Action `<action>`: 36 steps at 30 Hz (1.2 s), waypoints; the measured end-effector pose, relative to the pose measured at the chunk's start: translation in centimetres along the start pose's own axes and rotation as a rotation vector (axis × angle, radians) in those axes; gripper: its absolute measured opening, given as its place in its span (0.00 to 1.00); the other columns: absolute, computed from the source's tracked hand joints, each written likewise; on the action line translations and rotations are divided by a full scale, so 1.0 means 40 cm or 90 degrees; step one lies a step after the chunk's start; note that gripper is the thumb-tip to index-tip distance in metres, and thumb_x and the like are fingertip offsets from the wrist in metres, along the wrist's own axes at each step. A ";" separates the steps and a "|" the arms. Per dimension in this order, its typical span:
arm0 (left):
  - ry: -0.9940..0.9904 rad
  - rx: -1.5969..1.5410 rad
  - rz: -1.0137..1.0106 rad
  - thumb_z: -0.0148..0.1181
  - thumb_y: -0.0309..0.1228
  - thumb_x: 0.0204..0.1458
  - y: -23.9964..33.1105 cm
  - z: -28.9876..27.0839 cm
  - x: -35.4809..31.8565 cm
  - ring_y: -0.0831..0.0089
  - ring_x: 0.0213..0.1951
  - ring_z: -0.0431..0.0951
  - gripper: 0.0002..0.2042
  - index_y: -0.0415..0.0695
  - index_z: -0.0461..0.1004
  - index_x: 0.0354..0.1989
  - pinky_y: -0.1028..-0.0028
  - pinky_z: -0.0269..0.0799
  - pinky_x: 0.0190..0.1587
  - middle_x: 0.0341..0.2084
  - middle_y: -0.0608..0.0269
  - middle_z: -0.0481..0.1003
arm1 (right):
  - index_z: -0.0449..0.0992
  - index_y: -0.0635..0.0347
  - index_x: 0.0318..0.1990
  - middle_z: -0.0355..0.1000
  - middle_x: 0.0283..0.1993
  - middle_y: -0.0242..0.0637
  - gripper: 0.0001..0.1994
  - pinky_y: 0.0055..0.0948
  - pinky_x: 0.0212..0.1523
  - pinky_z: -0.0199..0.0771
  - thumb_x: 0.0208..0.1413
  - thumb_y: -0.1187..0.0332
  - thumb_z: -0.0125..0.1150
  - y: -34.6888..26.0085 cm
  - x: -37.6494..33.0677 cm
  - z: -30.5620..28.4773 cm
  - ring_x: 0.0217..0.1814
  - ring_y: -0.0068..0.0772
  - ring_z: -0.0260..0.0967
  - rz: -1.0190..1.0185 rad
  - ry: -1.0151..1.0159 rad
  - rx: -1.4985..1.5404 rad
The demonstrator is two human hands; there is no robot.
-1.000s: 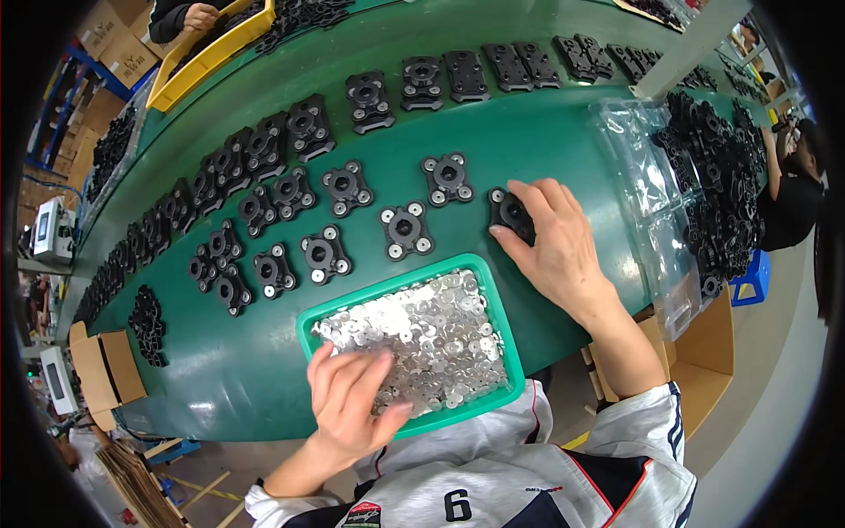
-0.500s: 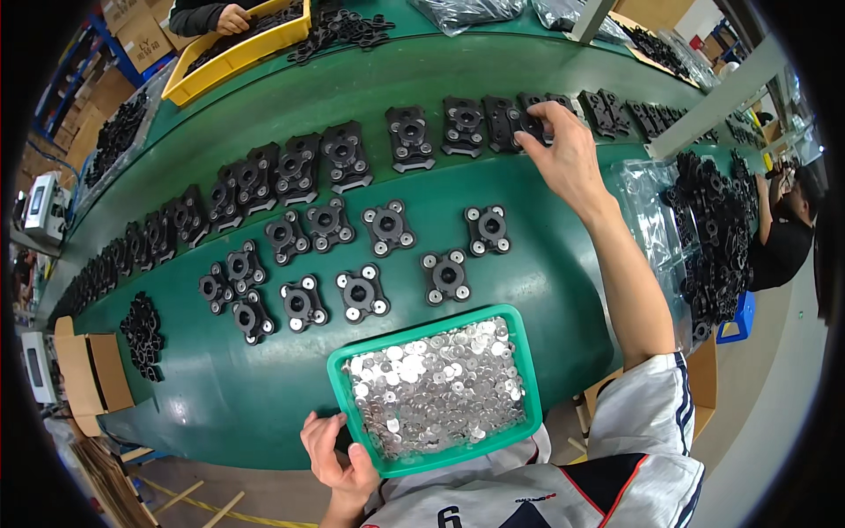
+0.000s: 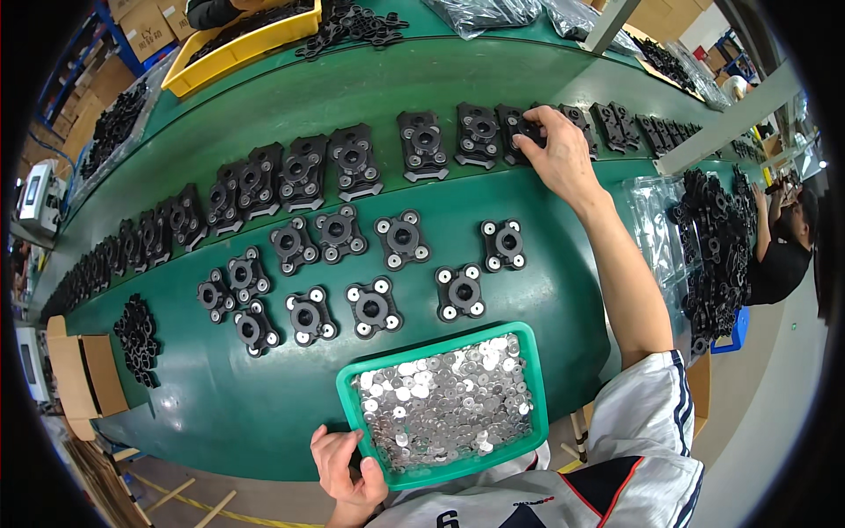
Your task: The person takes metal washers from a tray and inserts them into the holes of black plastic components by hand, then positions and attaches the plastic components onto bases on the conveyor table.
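Note:
My right hand (image 3: 563, 154) reaches to the far row of black plates and pinches a dark piece over one of them. The piece is mostly hidden by the fingers. Just left stands a black plate (image 3: 478, 134) with a round-holed, four-armed black part on top. My left hand (image 3: 345, 466), fingers curled, grips the near left corner of a green tray (image 3: 534, 387) full of loose silver washers (image 3: 449, 405). Beyond the tray lie several four-armed black parts (image 3: 459, 293), with washers at their corners.
More black plates (image 3: 182, 218) line the left. A heap of black parts (image 3: 138, 339) sits near an open cardboard box (image 3: 104, 374). At the right are a clear plastic bag (image 3: 656, 220) and piled black parts (image 3: 709, 238). A co-worker's sleeve (image 3: 211, 12) shows by a yellow bin (image 3: 255, 46).
My right hand has shifted slightly left along the row, onto a nearer plate. The view has moved a little. My left hand stays at the tray corner.

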State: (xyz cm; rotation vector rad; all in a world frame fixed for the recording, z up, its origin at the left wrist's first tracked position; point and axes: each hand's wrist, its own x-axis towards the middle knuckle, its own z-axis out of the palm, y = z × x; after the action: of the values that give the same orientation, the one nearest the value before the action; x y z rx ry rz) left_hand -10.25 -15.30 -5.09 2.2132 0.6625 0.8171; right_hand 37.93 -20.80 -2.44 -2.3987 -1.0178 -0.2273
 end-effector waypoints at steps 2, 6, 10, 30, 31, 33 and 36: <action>-0.001 0.000 0.004 0.56 0.31 0.53 0.002 0.003 0.003 0.60 0.37 0.73 0.17 0.35 0.73 0.50 0.51 0.63 0.61 0.38 0.52 0.79 | 0.76 0.65 0.49 0.76 0.43 0.43 0.17 0.38 0.47 0.75 0.53 0.69 0.67 0.009 -0.007 -0.004 0.43 0.44 0.73 -0.019 0.030 -0.006; -0.004 0.003 0.001 0.56 0.31 0.53 0.004 0.003 0.003 0.60 0.37 0.73 0.17 0.36 0.74 0.49 0.51 0.63 0.61 0.38 0.53 0.79 | 0.76 0.64 0.51 0.76 0.45 0.43 0.18 0.37 0.49 0.75 0.53 0.68 0.67 -0.055 -0.080 -0.045 0.46 0.47 0.73 -0.072 0.100 -0.018; -0.001 0.013 -0.009 0.56 0.30 0.53 0.004 0.002 -0.007 0.60 0.36 0.73 0.16 0.36 0.74 0.49 0.51 0.63 0.61 0.38 0.53 0.79 | 0.75 0.62 0.53 0.73 0.45 0.43 0.21 0.38 0.48 0.74 0.52 0.68 0.69 -0.158 -0.231 -0.089 0.45 0.45 0.71 -0.129 -0.091 0.060; 0.020 0.002 0.008 0.52 0.27 0.51 -0.021 0.025 -0.024 0.59 0.39 0.69 0.15 0.36 0.74 0.47 0.48 0.60 0.63 0.36 0.53 0.77 | 0.76 0.68 0.50 0.75 0.41 0.44 0.19 0.36 0.41 0.76 0.50 0.72 0.66 0.098 -0.032 -0.117 0.35 0.42 0.73 0.027 0.076 -0.005; 0.022 0.003 0.008 0.52 0.27 0.51 -0.023 0.026 -0.025 0.59 0.39 0.69 0.15 0.36 0.75 0.47 0.48 0.60 0.63 0.36 0.53 0.77 | 0.76 0.68 0.50 0.75 0.41 0.44 0.19 0.36 0.41 0.76 0.50 0.72 0.65 0.099 -0.025 -0.109 0.36 0.42 0.73 0.036 0.066 -0.006; 0.024 0.003 0.009 0.52 0.26 0.51 -0.027 0.029 -0.025 0.59 0.39 0.69 0.15 0.36 0.75 0.46 0.48 0.60 0.63 0.36 0.53 0.77 | 0.76 0.68 0.50 0.76 0.41 0.45 0.19 0.36 0.42 0.76 0.50 0.72 0.65 0.104 -0.014 -0.096 0.37 0.43 0.74 0.055 0.046 -0.009; 0.026 0.003 0.012 0.52 0.26 0.50 -0.030 0.030 -0.030 0.59 0.39 0.69 0.15 0.36 0.75 0.46 0.49 0.60 0.63 0.36 0.53 0.77 | 0.76 0.68 0.50 0.76 0.41 0.46 0.19 0.37 0.43 0.76 0.50 0.72 0.65 0.121 -0.005 -0.077 0.37 0.44 0.74 0.049 0.048 -0.015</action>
State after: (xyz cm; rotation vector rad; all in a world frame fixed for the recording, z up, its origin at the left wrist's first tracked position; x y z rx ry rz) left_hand -10.49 -15.79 -7.09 2.2153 0.6657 0.8735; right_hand 41.36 -25.35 -1.80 -2.4253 -0.8927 -0.3003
